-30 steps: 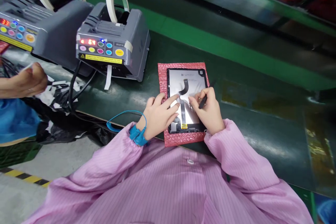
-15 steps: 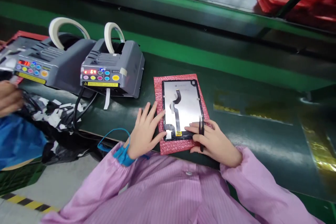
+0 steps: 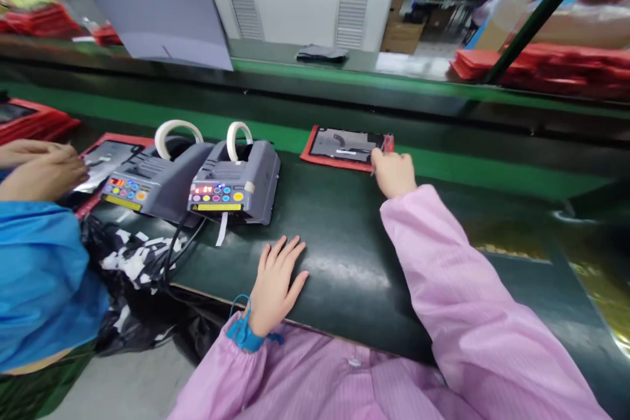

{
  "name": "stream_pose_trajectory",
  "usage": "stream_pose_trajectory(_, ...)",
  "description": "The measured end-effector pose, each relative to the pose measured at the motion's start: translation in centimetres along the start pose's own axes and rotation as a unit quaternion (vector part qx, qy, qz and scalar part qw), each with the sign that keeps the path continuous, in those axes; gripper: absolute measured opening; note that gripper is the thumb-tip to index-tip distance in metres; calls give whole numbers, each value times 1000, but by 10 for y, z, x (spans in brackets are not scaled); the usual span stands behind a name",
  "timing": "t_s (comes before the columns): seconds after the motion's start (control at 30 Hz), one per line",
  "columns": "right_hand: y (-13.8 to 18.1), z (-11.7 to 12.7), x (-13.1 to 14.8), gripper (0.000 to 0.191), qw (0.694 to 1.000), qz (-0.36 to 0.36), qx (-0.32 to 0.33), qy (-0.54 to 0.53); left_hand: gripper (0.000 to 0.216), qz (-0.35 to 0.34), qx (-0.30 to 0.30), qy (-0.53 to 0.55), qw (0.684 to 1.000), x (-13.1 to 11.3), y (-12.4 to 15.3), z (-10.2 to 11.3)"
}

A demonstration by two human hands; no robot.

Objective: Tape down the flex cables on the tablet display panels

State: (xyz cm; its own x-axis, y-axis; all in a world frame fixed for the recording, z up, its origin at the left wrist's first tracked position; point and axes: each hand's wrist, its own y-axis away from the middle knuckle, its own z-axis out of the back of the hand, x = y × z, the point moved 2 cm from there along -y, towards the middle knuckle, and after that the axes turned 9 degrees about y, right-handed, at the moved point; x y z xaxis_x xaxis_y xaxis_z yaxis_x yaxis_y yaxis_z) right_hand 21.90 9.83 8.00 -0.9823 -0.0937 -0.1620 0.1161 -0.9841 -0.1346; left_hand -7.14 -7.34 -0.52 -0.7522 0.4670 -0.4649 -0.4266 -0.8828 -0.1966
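The right hand [image 3: 394, 174] is reaching far out across the worktop [image 3: 344, 256], arm almost straight, and is touching the near right corner of the red pad [image 3: 309, 149]. The pad is lying flat at the far edge, just against the green strip [image 3: 467, 167], and is carrying a panel [image 3: 344, 143] face up. Its long axis is running left to right, so nearly all of it is lying to the left of the hand and slightly beyond it. The fingers are curling over the corner with the back of the hand facing the camera, so whether the grip is pinching the pad or only pressing on it cannot be told. The left hand [image 3: 276, 279] is resting well apart at the near edge, palm down, fingers spread and holding nothing, a blue strap [image 3: 242, 335] circling its wrist. Two tape dispensers [image 3: 236, 180] are sitting to its far left, and a co-worker's hands [image 3: 42, 167] are working beyond those.
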Motion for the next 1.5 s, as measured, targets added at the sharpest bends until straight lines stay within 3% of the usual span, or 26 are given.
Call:
stream_pose_trajectory(0.2,18,-31,47,22,996,46,-10,-72,46,-12,-29,-23,999,3,-1,-3)
stream_pose_trajectory(0.37,1,-41,38,10,985,9,-22,-168,44,-15,-23,-37,999,1,-6,0)
stream_pose_trajectory(0.47,11,-40,31,10,966,14,-44,-256,42,-20,-24,-53,998,-2,-7,2)
stream_pose_trajectory(0.6,57,-47,-6,29,914,-19,-98,-392,42,-8,-44,-85,995,-13,-9,-5)
stream_pose_trajectory(0.73,112,-66,-82,42,845,-139,-177,-485,43,1,-23,-111,994,-41,-29,-26)
stream_pose_trajectory(0.83,149,-79,-138,37,791,-240,-222,-517,49,-128,83,-71,986,-68,-63,-48)
stream_pose_trajectory(0.93,175,-85,-171,40,752,-307,-243,-530,55,-235,151,-34,960,-91,-101,-69)
stream_pose_trajectory(1.13,184,-91,-179,50,729,-350,-233,-541,61,-293,159,-20,942,-119,-148,-96)
stream_pose_trajectory(1.5,183,-84,-173,47,744,-359,-193,-530,60,-304,151,5,940,-119,-153,-102)
